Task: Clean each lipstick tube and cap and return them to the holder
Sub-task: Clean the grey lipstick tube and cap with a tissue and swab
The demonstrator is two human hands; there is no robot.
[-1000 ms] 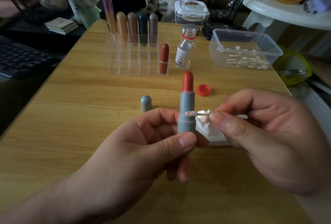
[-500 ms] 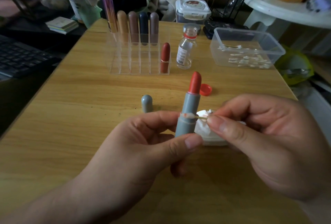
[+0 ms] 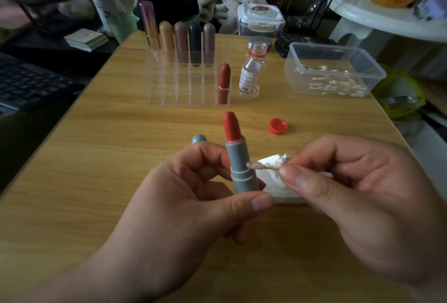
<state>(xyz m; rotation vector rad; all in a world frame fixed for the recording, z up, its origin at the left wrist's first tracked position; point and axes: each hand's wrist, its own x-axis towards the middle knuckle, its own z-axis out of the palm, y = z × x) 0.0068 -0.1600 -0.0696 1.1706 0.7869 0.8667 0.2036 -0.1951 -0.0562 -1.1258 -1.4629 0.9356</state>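
The left hand [image 3: 193, 206] grips the grey lipstick tube [image 3: 242, 167] low on its base between thumb and curled fingers, above the table [image 3: 96, 157]. The tube's long axis stands almost upright, its red tip pointing up and leaning slightly left. The right hand [image 3: 362, 206] pinches a cotton swab [image 3: 263, 166] lying crosswise, its head touching the tube's right side. The grey cap [image 3: 198, 138] stands on the table behind the left fingers, near the clear holder [image 3: 188, 85].
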